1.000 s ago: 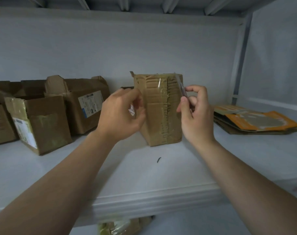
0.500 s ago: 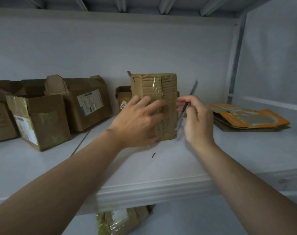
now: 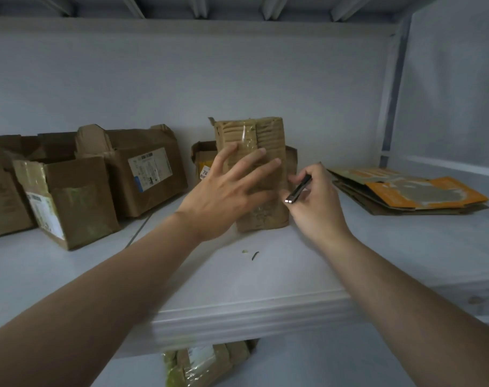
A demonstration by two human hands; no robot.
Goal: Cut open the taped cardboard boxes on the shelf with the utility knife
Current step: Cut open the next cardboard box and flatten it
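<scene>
From the head view, a tall taped box (image 3: 268, 135) stands upright in the middle of the white shelf (image 3: 265, 277), a strip of clear tape running down its front; the cardboard looks creased and worn. The left hand (image 3: 223, 196) is spread in front of the box, its fingers (image 3: 249, 162) straight and apart, laid across the front face; they are slightly blurred, so I cannot tell for sure that they press on it. The right hand (image 3: 321, 205) is just beside the lower right edge of the box; its fingers are curled and clamped on the utility knife (image 3: 299, 188), a slim dark tool that slants with its squared end toward the camera; whether a blade is out, I cannot tell.

A small open box (image 3: 203, 159) sits close behind the taped one. To the left are open boxes (image 3: 78, 199) with printed labels, flaps up; well to the right lies a flat stack of orange cardboard (image 3: 422, 192). A small dark scrap (image 3: 255, 255) rests on the shelf in front of the taped box; a taped parcel (image 3: 207, 364) shows below the shelf's front lip.
</scene>
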